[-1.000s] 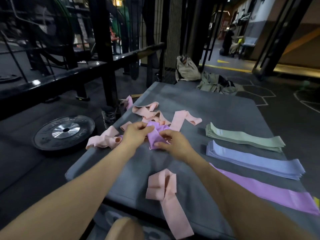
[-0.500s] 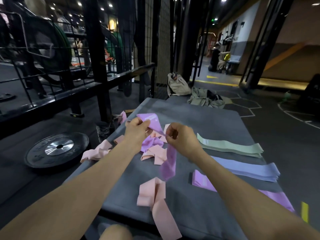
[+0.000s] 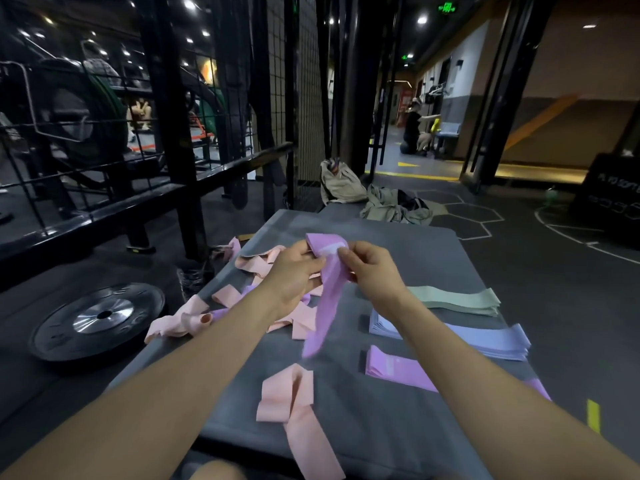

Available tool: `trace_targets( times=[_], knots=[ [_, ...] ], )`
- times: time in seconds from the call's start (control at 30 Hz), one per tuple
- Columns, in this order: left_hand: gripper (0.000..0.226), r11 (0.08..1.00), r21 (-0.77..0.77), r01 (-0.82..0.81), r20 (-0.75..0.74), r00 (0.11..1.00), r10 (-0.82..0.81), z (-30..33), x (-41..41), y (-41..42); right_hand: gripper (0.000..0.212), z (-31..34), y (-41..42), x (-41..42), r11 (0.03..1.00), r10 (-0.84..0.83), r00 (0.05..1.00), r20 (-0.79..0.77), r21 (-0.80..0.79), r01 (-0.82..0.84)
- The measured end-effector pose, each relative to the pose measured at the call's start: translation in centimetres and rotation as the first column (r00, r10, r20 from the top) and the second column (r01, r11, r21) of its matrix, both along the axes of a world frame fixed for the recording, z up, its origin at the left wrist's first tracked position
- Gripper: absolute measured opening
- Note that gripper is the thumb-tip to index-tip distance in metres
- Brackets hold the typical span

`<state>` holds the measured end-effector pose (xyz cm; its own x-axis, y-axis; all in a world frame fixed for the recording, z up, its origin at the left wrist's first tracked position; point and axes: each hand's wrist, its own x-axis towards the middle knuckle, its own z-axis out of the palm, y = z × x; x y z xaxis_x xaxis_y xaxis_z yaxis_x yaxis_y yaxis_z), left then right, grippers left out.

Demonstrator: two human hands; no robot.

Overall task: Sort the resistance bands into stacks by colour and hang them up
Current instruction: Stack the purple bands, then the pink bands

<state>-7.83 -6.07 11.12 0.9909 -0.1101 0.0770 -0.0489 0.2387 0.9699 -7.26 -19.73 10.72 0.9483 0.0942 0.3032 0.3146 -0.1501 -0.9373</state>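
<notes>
Both hands hold one purple band (image 3: 327, 292) up above the grey mat (image 3: 398, 251). My left hand (image 3: 294, 275) grips its top from the left and my right hand (image 3: 372, 271) pinches it from the right; the rest dangles down. Under my left hand lies a loose heap of pink bands (image 3: 242, 296). One more pink band (image 3: 294, 410) lies folded near the mat's front edge. On the right lie flat stacks: green (image 3: 453, 299), blue (image 3: 485, 341) and purple (image 3: 398, 370), partly hidden by my right forearm.
A black weight plate (image 3: 98, 318) lies on the floor left of the mat. A black rack and wire mesh (image 3: 180, 133) stand at the back left. A beige bag (image 3: 341, 183) and bundled clothes (image 3: 394, 204) lie beyond the mat's far end. A person kneels far back.
The purple band has come up out of the pink heap, lifted by both hands. It now hangs straighter, and the hands sit closer together at its top.
</notes>
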Motion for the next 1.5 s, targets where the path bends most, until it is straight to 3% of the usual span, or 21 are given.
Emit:
trace_targets(
  times=[0.13,0.2,0.33,0.6,0.73,0.87,1.07,1.13,1.27,1.37,1.43,1.5],
  knots=[
    [0.012,0.996,-0.035,-0.083,-0.089,0.993,0.080,0.8,0.1,-0.3,0.020,0.2,-0.6,-0.3,0.997,-0.007,1.000,0.020,-0.072,0.008],
    [0.017,0.994,0.021,-0.103,-0.113,0.988,0.105,1.3,0.3,-0.2,0.013,0.3,-1.0,-0.4,0.993,0.013,1.000,0.022,-0.115,-0.010],
    [0.018,0.975,0.201,-0.099,-0.023,0.994,0.105,1.3,0.4,-0.6,0.013,0.5,-1.6,-0.7,0.981,0.016,0.999,0.041,-0.192,-0.008],
    [0.018,0.944,0.206,-0.259,0.066,0.966,0.251,1.1,0.5,-1.0,0.014,-0.9,-3.9,-1.6,0.960,0.146,0.977,-0.152,-0.216,-0.177],
    [0.016,0.920,0.188,-0.344,0.012,0.937,0.348,0.4,1.4,-1.0,0.032,-2.9,-6.4,-2.0,0.880,0.118,0.957,-0.264,-0.418,-0.224],
    [0.014,0.896,0.135,-0.424,-0.089,0.895,0.437,-0.7,2.2,-1.4,0.011,-4.3,-10.1,-3.2,0.784,0.018,0.958,-0.286,-0.590,-0.191],
    [0.018,0.814,0.084,-0.574,-0.276,0.772,0.573,-3.1,2.4,-3.2,0.017,-6.6,-16.9,-4.3,0.560,-0.167,0.943,-0.288,-0.815,-0.150],
    [0.017,0.799,0.119,-0.589,-0.281,0.752,0.596,-4.1,2.5,-3.8,0.027,-7.2,-19.0,-4.6,0.568,-0.225,0.932,-0.285,-0.815,-0.112],
    [0.020,0.840,0.066,-0.539,-0.309,0.789,0.531,-6.2,3.0,-5.0,0.015,-8.6,-22.1,-5.1,0.694,-0.368,0.877,-0.309,-0.719,0.038],
    [0.022,0.850,0.031,-0.525,-0.331,0.797,0.505,-7.9,2.7,-7.3,0.018,-9.4,-23.7,-5.3,0.800,-0.446,0.821,-0.357,-0.570,0.187],
    [0.025,0.824,0.060,-0.564,-0.332,0.767,0.549,-9.0,2.4,-8.4,0.018,-9.8,-24.8,-5.4,0.819,-0.506,0.780,-0.368,-0.487,0.302],
    [0.019,0.852,0.154,-0.500,-0.325,0.789,0.522,-10.4,2.1,-9.3,0.024,-10.5,-26.1,-5.4,0.788,-0.587,0.727,-0.357,-0.460,0.410]
  ],
)
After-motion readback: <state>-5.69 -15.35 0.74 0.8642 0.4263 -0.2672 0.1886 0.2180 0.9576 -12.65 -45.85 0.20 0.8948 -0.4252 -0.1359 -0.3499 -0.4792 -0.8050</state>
